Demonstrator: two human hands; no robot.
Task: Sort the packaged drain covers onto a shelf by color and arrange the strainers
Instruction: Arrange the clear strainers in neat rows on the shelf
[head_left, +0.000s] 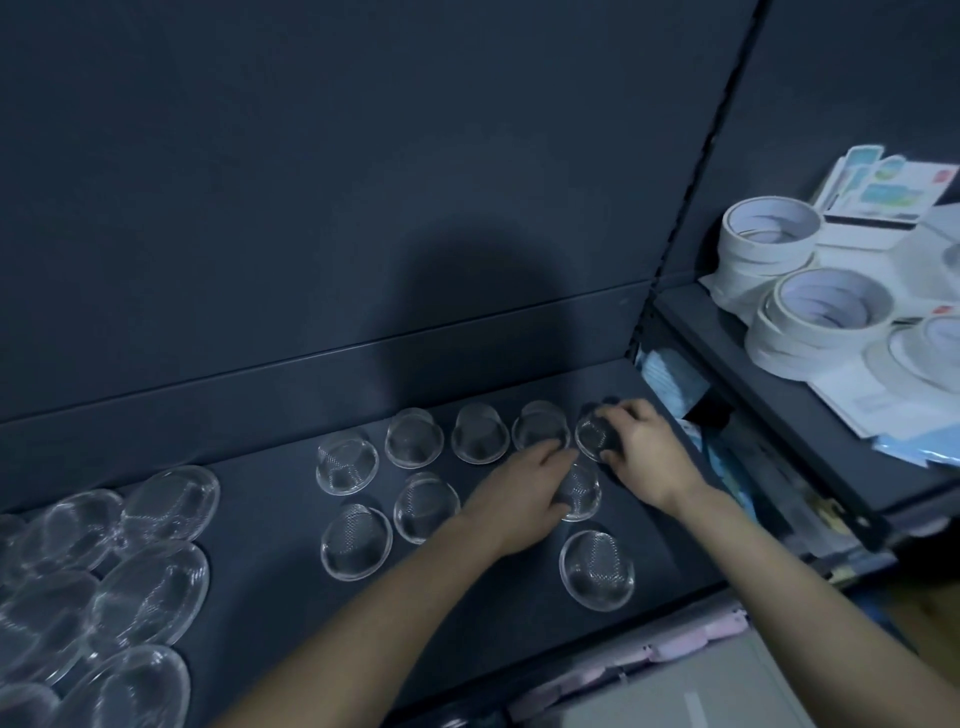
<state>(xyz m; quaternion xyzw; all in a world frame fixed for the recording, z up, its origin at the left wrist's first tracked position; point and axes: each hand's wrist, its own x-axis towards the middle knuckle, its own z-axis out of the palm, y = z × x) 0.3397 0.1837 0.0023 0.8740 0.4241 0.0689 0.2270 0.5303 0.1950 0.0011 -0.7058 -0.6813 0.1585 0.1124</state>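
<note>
On a dark shelf (249, 613), small mesh sink strainers (414, 438) stand dome-up in two rough rows, with a heap of larger clear-packed strainers (156, 587) well apart to the left and tape rolls (826, 301) on the neighbouring shelf to the right. The right hand (641, 457) closes its fingers around the far-right strainer (592, 434) at the back row's end. The left hand (519, 499) lies flat beside it, fingertips touching a strainer (582, 493) in the front row. Both sit just ahead of the hands; the right is nearer the row's end.
</note>
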